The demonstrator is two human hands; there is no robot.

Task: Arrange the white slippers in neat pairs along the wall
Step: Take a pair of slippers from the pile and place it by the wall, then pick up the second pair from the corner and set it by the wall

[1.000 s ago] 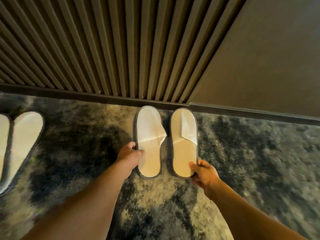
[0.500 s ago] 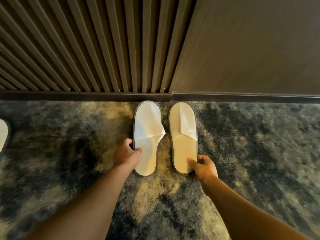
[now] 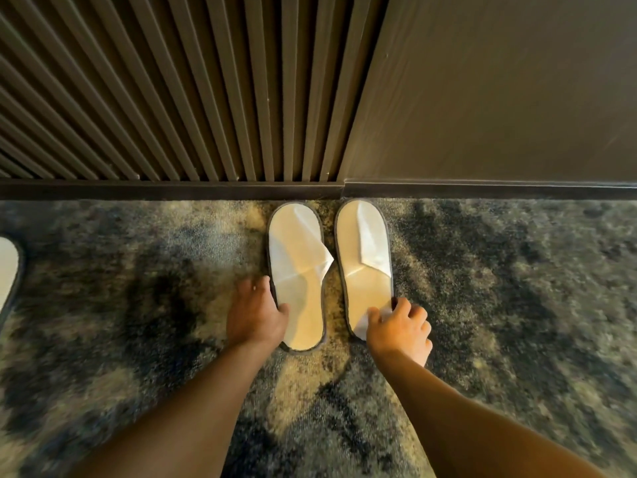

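Left hand and right hand reach forward (fingers curled).

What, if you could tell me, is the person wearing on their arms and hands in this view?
Nothing is worn that the view shows. Both forearms are bare up to the bottom edge of the frame, with no sleeve. The left hand and the right hand carry no glove, watch or bracelet, and I see no ring.

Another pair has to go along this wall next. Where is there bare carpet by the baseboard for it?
Right of the right slipper, the carpet along the baseboard is bare to the frame edge. Left of the left slipper, a bare stretch runs to another slipper at the left edge. Crowded: the narrow gap between the pair, with the left hand and right hand at the heels.
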